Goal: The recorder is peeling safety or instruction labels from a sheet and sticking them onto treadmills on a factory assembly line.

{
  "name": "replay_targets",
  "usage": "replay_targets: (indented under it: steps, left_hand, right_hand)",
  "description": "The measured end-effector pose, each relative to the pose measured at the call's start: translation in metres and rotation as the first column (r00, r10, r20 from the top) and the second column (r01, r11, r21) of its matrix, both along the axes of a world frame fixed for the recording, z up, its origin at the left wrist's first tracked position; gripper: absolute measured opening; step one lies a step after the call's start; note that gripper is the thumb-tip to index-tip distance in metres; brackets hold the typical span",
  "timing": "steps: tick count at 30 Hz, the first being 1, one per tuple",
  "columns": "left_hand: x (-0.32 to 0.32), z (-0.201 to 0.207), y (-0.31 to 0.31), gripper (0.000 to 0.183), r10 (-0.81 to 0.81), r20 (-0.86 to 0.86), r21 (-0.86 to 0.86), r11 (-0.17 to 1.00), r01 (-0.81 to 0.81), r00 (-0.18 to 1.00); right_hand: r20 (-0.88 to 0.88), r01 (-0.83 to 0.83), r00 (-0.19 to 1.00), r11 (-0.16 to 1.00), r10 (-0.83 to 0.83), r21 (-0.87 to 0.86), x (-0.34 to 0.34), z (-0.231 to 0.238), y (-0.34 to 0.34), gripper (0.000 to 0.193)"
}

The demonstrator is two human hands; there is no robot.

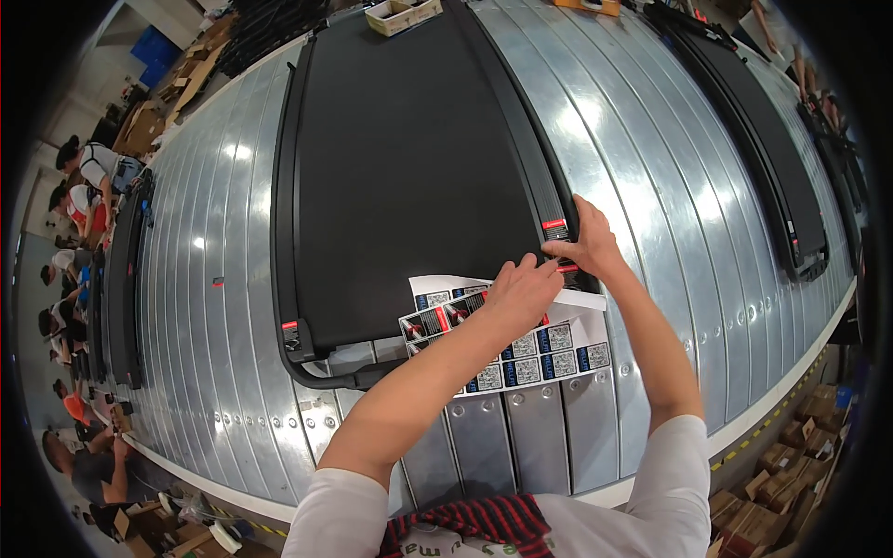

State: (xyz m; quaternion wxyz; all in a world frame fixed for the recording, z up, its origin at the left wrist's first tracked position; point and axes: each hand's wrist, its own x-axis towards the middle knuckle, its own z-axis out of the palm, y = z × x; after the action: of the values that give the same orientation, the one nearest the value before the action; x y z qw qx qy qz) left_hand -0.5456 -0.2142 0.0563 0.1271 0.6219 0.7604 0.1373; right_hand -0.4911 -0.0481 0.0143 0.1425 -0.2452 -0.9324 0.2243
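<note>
A large flat black cover (409, 177) with dark side rails lies in front of me. My left hand (528, 293) reaches over its near right corner, fingers bent together on a small red-and-black label (566, 269). Close beside it, my right hand (593, 244) rests on the right rail (521, 139), thumb inward and fingers stretched along the outer edge. Another red-and-black label (555, 229) is on that rail, just above my right thumb. Under my left hand and forearm lie sheets of stickers (527, 371), printed with square codes and red-and-black pictures.
The ribbed metal table (214, 307) surrounds the cover. An open box (402, 16) sits at the cover's far end. Similar black covers (744, 121) lie at the right, others (124, 279) at the left, where several people stand. Cardboard boxes (791, 456) are stacked at the lower right.
</note>
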Motion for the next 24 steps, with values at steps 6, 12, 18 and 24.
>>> replay_targets:
  steps: [6,12,18,24]
  left_hand:
    - [-0.015,0.015,-0.028,0.016,0.040,0.133,0.009,0.999,-0.042,0.990]
    - [-0.025,0.132,-0.156,0.022,0.333,0.842,-0.034,0.819,-0.573,0.425]
    - [-0.006,0.152,-0.282,0.031,0.272,0.928,0.055,0.574,-0.817,0.254]
    - [0.042,0.133,-0.371,0.032,0.202,0.964,0.067,0.451,-0.890,0.175]
  right_hand:
    - [-0.094,0.219,0.967,0.958,-0.239,-0.187,-0.030,-0.022,0.005,0.090]
    - [-0.106,0.243,0.941,0.860,-0.322,-0.448,-0.017,-0.041,-0.001,0.083]
    - [-0.269,0.039,0.942,0.863,-0.199,-0.504,0.028,0.048,-0.064,0.068]
    - [-0.535,-0.559,0.815,0.057,0.223,-0.827,0.036,0.137,-0.252,0.049]
